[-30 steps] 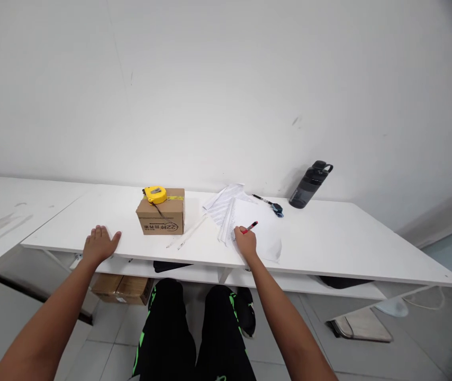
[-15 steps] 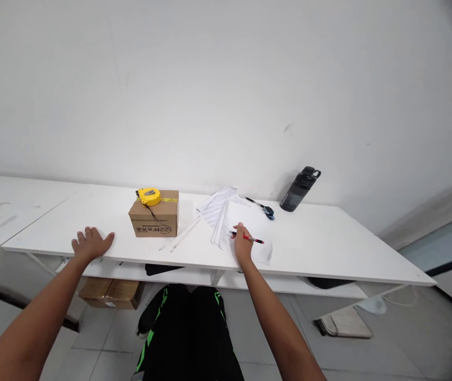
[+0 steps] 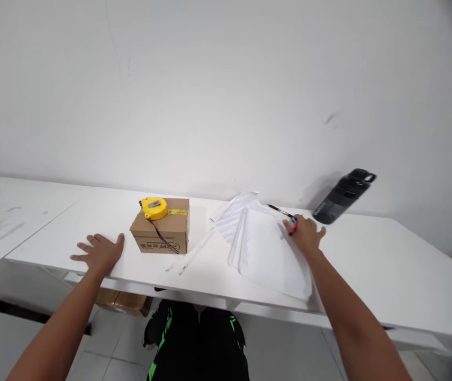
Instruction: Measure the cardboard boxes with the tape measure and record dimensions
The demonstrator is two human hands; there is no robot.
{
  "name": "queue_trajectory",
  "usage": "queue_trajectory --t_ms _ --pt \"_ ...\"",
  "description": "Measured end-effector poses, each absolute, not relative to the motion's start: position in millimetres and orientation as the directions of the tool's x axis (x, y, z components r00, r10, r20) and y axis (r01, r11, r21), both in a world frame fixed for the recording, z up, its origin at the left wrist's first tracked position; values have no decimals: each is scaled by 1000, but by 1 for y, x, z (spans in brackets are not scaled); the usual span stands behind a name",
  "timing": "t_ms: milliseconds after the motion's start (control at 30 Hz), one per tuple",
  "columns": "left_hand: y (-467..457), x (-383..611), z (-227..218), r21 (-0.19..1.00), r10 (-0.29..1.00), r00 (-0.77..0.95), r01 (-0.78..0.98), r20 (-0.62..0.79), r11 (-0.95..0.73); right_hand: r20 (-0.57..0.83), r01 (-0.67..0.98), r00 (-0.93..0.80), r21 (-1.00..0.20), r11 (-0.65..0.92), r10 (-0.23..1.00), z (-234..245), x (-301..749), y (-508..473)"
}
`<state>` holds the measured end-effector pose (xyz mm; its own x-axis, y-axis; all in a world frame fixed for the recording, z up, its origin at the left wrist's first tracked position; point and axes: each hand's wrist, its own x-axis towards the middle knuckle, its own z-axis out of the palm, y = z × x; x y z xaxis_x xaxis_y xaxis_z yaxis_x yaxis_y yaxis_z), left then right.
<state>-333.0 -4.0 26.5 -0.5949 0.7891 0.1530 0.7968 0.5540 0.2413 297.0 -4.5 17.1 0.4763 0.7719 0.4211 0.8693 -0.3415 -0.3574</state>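
My left hand (image 3: 101, 253) lies flat on the white table, fingers spread, left of a small cardboard box (image 3: 162, 227). A yellow tape measure (image 3: 154, 208) with a dark strap rests on that box. To the right, my right hand (image 3: 305, 234) is at the upper right edge of a stack of white paper (image 3: 273, 254). Its fingers close around a red pen (image 3: 292, 229), of which only a short piece shows. A black pen (image 3: 281, 210) lies just beyond the fingertips. The small blue-black item at that pen's end is mostly covered by the hand.
A dark water bottle (image 3: 343, 197) stands behind my right hand near the wall, looking tilted in view. Printed sheets (image 3: 237, 211) lie partly under the white stack. Below the table (image 3: 210, 286) are a shelf and a cardboard carton (image 3: 130, 302).
My right hand has moved right and away from me, off the middle of the paper, with the red pen. The view has shifted; my left hand stays on the table.
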Motion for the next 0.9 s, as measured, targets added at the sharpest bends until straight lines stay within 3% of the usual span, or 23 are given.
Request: queue_trajectory --t_ms 100,167,233,367,500,700,900 --pt "-3 -334 24 233 795 -587 804 156 548 640 903 349 -424 -64 684 21 235 -9" --pt "-2 -335 23 230 801 -574 813 170 534 621 858 205 -486 166 757 21 175 -19" --pt "0 -335 23 240 802 -567 818 185 523 542 795 85 -543 271 836 17 119 -30" --pt "2 -335 24 252 804 -566 818 184 518 471 713 173 -666 219 865 9 67 -38" --pt "3 -335 25 234 807 -563 820 177 522 510 732 263 -658 175 819 6 79 -33" --pt "0 -335 30 252 811 -557 823 179 510 322 734 336 -678 -32 885 3 86 -25" --pt "-9 -337 36 351 849 -494 841 189 412 352 724 405 -688 -60 844 2 79 -20"
